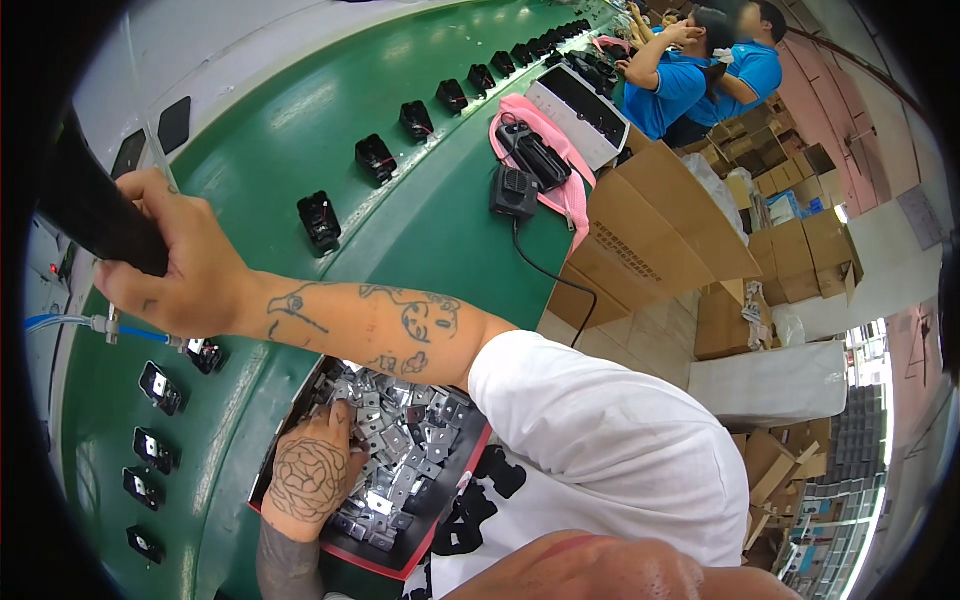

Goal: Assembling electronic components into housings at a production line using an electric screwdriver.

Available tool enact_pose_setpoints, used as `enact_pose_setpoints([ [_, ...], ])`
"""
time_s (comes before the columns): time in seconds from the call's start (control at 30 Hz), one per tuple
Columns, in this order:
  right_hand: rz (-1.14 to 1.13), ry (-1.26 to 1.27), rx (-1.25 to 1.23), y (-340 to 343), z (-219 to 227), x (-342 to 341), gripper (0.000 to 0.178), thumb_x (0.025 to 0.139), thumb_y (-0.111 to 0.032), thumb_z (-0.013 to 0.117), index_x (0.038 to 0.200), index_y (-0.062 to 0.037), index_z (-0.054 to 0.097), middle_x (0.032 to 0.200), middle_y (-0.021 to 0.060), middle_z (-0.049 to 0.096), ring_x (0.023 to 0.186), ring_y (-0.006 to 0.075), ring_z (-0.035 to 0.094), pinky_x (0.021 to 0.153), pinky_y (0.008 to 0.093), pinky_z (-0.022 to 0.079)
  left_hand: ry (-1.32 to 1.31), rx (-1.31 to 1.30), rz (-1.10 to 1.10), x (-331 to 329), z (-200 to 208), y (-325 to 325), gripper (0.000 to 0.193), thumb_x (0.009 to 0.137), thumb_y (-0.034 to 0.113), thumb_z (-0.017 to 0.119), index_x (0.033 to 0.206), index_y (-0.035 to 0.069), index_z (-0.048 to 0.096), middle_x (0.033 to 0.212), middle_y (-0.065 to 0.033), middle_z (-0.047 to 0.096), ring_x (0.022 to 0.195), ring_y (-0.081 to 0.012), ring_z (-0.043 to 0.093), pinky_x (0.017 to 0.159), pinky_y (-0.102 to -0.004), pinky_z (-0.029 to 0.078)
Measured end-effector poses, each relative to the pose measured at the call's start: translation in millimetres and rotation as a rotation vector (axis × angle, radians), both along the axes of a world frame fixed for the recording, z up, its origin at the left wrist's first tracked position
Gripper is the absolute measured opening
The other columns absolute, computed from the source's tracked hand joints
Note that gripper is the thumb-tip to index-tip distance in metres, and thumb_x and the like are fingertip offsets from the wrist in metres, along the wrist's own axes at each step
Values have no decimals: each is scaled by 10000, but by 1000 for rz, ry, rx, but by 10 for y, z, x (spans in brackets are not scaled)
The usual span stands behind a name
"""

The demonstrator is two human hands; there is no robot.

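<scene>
My right hand [185, 255], at the end of an arm stretched across to the left, is wrapped round a thick black cylindrical tool [105, 205]. The tool's upper end runs into the dark rim of the view. Below that arm, my tattooed left hand [312, 468] reaches into a shallow red-edged box [416, 556]. Its fingers are curled together at the left side of a heap of small silver metal brackets [405, 430]. The fingertips are partly hidden, and I cannot make out what is between them.
Black housings [320, 222] stand in a row along the green bench [270, 130], with more [153, 450] at the left. A black charger [514, 192] lies near a pink cloth [577, 175]. Blue tubing [140, 332] runs at left. Cardboard boxes [650, 225] and people in blue shirts [665, 90] are at right.
</scene>
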State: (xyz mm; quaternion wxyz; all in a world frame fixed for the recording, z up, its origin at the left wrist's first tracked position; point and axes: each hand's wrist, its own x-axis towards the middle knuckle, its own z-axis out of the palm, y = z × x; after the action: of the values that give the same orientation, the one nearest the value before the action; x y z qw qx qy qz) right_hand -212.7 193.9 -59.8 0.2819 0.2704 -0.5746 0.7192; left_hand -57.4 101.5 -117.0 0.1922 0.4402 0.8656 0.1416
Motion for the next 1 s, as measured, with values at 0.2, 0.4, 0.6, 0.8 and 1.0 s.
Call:
enact_pose_setpoints([
  [0.2,25,11,8,-21,-15,37,409,739,-43,666,1116,-38,505,728,-4,574,583,91,469,560,229,402,-34,-59,-110,8,71,-43,430,742,195,748,1093,16,575,916,-138,648,818,-336,657,763,-385,514],
  [0.4,46,29,12,-59,-25,41,415,736,-37,670,1116,-36,504,746,-12,565,594,88,455,565,228,398,-78,-131,-176,56,-88,-109,322,793,152,637,1085,32,574,936,-129,640,808,-318,643,787,-388,493],
  [0.6,86,-24,1,-70,-23,27,426,731,-36,676,1118,-40,497,763,-14,557,606,83,449,569,225,394,19,167,-195,2,-247,-225,255,819,120,555,1056,30,590,929,-120,640,793,-311,648,778,-381,499],
  [0.8,109,-37,-9,-67,-36,22,435,727,-36,682,1116,-41,487,755,-16,559,600,83,451,566,224,393,-85,-146,-152,-143,79,10,236,833,114,544,1046,26,593,961,-136,646,791,-312,663,721,-374,521],
  [1.0,81,-27,13,-69,-31,26,439,722,-33,686,1109,-42,480,747,-20,561,592,84,453,560,224,391,-53,-42,-201,-148,67,-4,282,798,132,653,1049,16,598,891,-140,677,791,-341,674,712,-390,529],
])
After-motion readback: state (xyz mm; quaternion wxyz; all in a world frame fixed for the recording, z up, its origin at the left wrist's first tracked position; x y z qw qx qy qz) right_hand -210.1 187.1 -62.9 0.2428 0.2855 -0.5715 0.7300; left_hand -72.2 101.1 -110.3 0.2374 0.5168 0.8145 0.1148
